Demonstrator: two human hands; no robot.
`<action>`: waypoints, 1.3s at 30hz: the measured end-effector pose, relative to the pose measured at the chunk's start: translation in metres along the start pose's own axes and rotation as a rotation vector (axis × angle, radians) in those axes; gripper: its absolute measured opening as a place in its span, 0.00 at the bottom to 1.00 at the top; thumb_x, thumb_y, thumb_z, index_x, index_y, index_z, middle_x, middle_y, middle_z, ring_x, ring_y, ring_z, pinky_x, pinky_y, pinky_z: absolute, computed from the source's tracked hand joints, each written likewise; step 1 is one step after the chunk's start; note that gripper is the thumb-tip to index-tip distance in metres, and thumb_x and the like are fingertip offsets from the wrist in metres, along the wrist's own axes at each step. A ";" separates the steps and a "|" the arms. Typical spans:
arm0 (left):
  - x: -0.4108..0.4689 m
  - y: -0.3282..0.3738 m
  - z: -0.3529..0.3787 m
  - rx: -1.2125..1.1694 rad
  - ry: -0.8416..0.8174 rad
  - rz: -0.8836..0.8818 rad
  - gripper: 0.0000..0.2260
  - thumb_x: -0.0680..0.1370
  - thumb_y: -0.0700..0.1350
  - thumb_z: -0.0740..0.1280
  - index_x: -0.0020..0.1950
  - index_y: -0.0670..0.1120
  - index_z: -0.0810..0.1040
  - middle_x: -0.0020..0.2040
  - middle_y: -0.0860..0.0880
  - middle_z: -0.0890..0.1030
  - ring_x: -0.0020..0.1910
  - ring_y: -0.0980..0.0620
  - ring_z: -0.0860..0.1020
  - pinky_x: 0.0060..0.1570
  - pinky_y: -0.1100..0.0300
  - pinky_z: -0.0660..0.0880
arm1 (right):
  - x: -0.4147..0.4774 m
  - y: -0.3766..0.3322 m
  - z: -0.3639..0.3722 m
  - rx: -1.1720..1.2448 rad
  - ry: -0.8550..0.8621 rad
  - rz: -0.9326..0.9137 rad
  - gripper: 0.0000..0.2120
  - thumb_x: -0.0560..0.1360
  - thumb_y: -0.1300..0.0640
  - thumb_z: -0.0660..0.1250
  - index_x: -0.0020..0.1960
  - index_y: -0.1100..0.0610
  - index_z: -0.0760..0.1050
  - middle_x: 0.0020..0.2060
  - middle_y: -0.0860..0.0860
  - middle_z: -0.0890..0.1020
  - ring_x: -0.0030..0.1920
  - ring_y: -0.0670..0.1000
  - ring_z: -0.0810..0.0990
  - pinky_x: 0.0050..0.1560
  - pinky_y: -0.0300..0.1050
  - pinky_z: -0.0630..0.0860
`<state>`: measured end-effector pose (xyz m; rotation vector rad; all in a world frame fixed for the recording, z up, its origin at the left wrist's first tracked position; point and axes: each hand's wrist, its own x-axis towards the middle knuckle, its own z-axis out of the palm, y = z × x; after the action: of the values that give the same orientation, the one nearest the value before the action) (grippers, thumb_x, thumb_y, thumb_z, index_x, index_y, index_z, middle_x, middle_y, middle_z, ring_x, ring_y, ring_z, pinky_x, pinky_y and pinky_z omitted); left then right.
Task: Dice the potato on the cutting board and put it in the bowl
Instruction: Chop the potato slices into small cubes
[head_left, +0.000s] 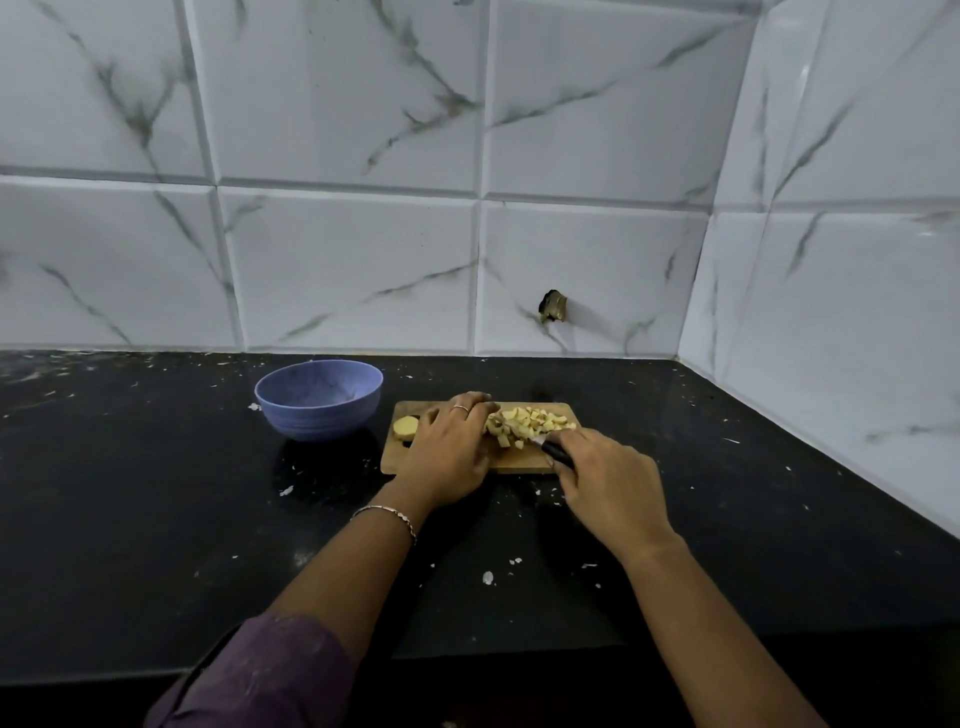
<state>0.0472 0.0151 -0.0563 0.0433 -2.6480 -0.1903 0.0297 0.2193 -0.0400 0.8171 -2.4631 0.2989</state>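
- Potato (530, 420): mostly reduced to a heap of small pale dice on the right half of the cutting board (514, 461). One rounded end piece (405, 426) lies apart at the board's left end, not yet cut.
- Handling, as judged: the dice are light, firm and wet-cut, so likely slick and prone to scatter or stick to skin. They are best gathered as a heap, scooped between a cupped palm and the flat of the blade, or slid off the tilted board. The end piece is small and rounded and would roll, so it should be pinned cut face down.
- Left hand (449, 452): palm down on the board, fingers bent over the left edge of the heap. Whether they pinch an uncut piece beneath is hidden and cannot be told.
- Right hand (608, 488): clenched round the dark handle of the knife (558, 456), with the blade reaching into the near edge of the heap. Most of the blade is obscured.
- Bowl (322, 421): blue, standing just left of the board and near its far corner. No potato is visible inside.
- Progress, as judged: dicing is nearly complete and transfer has not begun.
- Surroundings: a black counter (156, 493) flecked with white specks, with a tiled wall (337, 260) behind.
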 end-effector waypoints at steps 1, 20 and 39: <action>0.002 0.002 0.001 0.032 -0.022 0.009 0.25 0.78 0.46 0.63 0.75 0.50 0.63 0.76 0.50 0.61 0.75 0.51 0.59 0.71 0.48 0.56 | -0.001 0.002 0.000 0.012 0.003 0.008 0.13 0.81 0.48 0.63 0.65 0.45 0.74 0.56 0.44 0.80 0.50 0.48 0.81 0.47 0.43 0.76; 0.024 0.001 -0.020 -0.047 -0.038 0.015 0.21 0.75 0.50 0.66 0.69 0.58 0.72 0.70 0.51 0.69 0.70 0.50 0.65 0.69 0.47 0.56 | -0.001 0.004 0.006 0.030 0.083 -0.001 0.12 0.79 0.52 0.66 0.63 0.47 0.76 0.53 0.45 0.81 0.45 0.49 0.82 0.43 0.44 0.78; 0.028 -0.011 -0.024 0.130 -0.147 -0.239 0.30 0.78 0.55 0.67 0.76 0.46 0.63 0.75 0.43 0.63 0.73 0.41 0.62 0.70 0.45 0.62 | 0.000 0.001 0.011 0.043 0.107 -0.041 0.12 0.82 0.48 0.59 0.62 0.49 0.75 0.51 0.45 0.81 0.43 0.49 0.81 0.41 0.43 0.77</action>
<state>0.0341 -0.0006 -0.0240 0.4043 -2.7934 -0.1021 0.0244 0.2162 -0.0490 0.8457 -2.3450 0.3720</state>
